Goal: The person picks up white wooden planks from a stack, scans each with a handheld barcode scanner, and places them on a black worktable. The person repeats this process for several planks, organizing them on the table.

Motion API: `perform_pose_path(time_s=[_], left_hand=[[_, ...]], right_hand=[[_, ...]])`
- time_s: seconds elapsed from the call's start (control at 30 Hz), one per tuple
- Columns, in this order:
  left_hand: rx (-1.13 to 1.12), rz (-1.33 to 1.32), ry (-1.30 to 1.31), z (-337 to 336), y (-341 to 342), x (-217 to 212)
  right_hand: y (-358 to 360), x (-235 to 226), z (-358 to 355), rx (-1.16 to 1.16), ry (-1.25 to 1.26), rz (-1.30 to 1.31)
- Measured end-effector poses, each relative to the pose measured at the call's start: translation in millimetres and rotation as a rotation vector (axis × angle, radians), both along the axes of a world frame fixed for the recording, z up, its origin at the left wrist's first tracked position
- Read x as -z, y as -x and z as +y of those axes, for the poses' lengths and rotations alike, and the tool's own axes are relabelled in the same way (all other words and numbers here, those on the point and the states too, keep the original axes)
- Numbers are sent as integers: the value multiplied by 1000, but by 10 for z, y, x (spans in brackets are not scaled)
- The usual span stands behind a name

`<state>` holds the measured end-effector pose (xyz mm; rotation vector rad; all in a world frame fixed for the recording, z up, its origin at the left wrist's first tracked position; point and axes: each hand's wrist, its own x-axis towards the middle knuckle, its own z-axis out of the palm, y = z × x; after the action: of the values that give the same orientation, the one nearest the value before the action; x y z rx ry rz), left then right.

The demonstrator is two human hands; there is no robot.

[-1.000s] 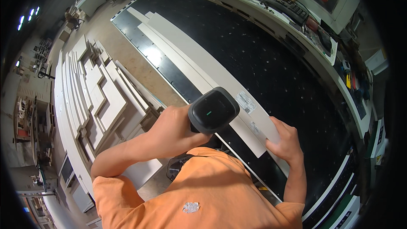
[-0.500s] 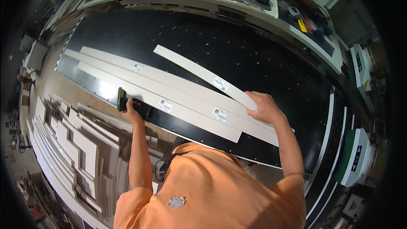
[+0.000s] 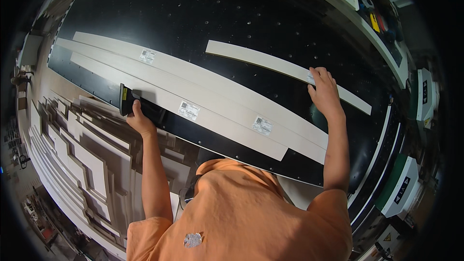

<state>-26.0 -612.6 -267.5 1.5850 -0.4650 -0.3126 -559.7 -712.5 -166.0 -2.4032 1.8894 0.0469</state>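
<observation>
While our right hand (image 3: 326,88) sets its bent fingers over the narrow pale strip (image 3: 256,58), we cannot tell whether they pinch it or merely press on it. The strip is on the far side of three wider boards (image 3: 203,94), well apart from them, above the black tabletop (image 3: 159,14); whether it lies quite flat is hard to judge from here. Our left hand (image 3: 141,120) is closed around a black handheld device (image 3: 126,102) at the tabletop's near edge, close to the nearest of those boards.

To handle the strip well, we would do best to shift our fingers onto a bare stretch, because they partly cover its label (image 3: 310,78). A long, slender piece like this probably swings easily about one holding point, so a light grip near its middle should steady both ends better than one toward the right end. We should leave its clear gap to the wider boards, which lie side by side, so that no edge knocks another or scuffs their labels. With the device, a firm grip seems wise, with its dark body held off the board edges and away from the stacked boards (image 3: 92,152) beside the tabletop.
</observation>
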Motion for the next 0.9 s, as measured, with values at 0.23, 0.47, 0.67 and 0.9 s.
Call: perform_pose_path(time_s=[0.23, 0.47, 0.67, 0.9], left_hand=[[-5, -33, 0, -1, 51, -105], [-56, -77, -77, 106, -153, 101], [-11, 213, -131, 85, -398, 180], [-13, -140, -205, 87, -742, 388]], right_hand=[[-117, -50, -45, 23, -49, -78], [-8, -9, -126, -90, 13, -113], [809, 128, -463, 18, 166, -67], [2136, 76, -1109, 264, 62, 235]])
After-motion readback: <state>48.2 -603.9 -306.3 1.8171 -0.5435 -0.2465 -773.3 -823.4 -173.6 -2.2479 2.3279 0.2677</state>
